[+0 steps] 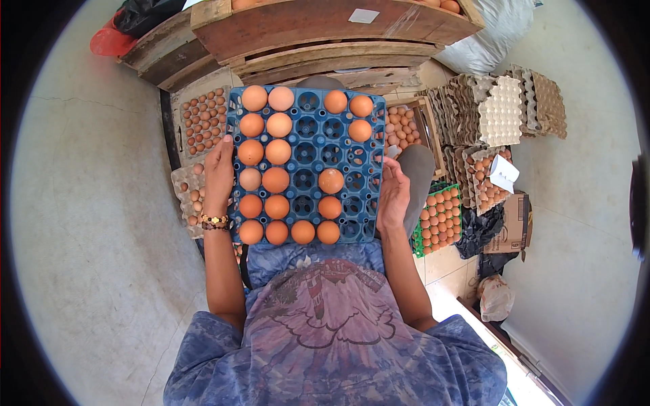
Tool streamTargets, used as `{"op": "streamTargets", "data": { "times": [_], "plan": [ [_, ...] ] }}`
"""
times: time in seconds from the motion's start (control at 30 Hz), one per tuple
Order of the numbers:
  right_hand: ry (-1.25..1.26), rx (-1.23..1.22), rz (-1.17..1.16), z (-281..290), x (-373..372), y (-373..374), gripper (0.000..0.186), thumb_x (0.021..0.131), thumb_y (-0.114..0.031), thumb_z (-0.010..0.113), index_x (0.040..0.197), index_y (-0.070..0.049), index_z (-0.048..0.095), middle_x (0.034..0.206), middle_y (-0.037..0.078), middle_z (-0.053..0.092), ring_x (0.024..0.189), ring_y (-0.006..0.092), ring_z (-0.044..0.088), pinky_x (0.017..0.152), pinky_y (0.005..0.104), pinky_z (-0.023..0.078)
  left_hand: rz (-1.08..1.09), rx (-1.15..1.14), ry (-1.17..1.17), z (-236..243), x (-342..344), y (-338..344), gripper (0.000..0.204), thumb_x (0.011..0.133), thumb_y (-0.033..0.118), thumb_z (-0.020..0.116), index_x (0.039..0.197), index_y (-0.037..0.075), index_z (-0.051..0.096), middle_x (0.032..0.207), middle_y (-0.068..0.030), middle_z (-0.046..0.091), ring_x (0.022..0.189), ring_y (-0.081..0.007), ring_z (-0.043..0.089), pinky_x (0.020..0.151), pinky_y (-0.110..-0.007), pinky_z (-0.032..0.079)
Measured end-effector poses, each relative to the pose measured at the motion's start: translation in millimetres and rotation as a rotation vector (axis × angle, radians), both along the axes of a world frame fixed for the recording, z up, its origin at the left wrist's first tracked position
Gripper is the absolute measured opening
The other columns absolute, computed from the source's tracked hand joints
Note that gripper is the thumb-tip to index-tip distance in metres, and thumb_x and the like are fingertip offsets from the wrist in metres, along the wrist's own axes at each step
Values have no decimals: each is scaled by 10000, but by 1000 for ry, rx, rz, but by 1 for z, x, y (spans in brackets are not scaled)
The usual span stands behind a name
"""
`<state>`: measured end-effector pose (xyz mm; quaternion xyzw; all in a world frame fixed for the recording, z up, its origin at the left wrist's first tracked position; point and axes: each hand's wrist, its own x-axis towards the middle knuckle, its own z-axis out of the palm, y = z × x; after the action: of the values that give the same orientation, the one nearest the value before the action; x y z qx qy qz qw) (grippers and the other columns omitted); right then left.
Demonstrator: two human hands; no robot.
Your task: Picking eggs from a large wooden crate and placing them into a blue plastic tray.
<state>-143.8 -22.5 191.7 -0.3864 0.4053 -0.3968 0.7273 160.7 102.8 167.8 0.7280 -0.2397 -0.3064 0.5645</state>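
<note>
A blue plastic egg tray (308,150) lies level in front of my torso, held between both hands. My left hand (218,177) grips its left edge, with most of the fingers hidden under or behind the rim. At the right edge, my right hand (394,196) supports the tray with its fingers partly tucked beneath. Brown eggs (276,180) fill the two left columns. Part of the fourth column holds eggs too, one egg (302,231) sits in the third column's near end, and two eggs stand at the far right. Several cups in the middle and right are bare.
Wooden crates (325,40) with eggs stand ahead. A tray of eggs (203,122) lies at the left. To the right are a wooden box of eggs (401,127), a green egg tray (440,220), stacked cardboard trays (500,111) and a cardboard box (514,223).
</note>
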Motion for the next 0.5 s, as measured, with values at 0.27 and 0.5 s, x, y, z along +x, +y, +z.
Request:
{"op": "streamTargets", "data": {
  "times": [0.27, 0.5],
  "plan": [
    [72, -162, 8, -20, -7, 4, 502, 1015, -313, 373, 1297, 50, 575, 1360, 146, 561, 1221, 225, 543, 1028, 349, 423, 11, 9, -10, 0, -1, -1, 442, 1069, 372, 470, 786, 31, 456, 714, 50, 334, 681, -81, 279, 607, -271, 275],
    [234, -350, -109, -33, -11, 8, 377, 970, -123, 475, 1206, 123, 635, 1201, 155, 644, 1096, 198, 587, 977, 298, 436, -30, 5, -41, 0, 3, -1, 452, 1070, 374, 466, 770, 40, 415, 715, 53, 333, 684, -78, 277, 607, -271, 271]
  ]
}}
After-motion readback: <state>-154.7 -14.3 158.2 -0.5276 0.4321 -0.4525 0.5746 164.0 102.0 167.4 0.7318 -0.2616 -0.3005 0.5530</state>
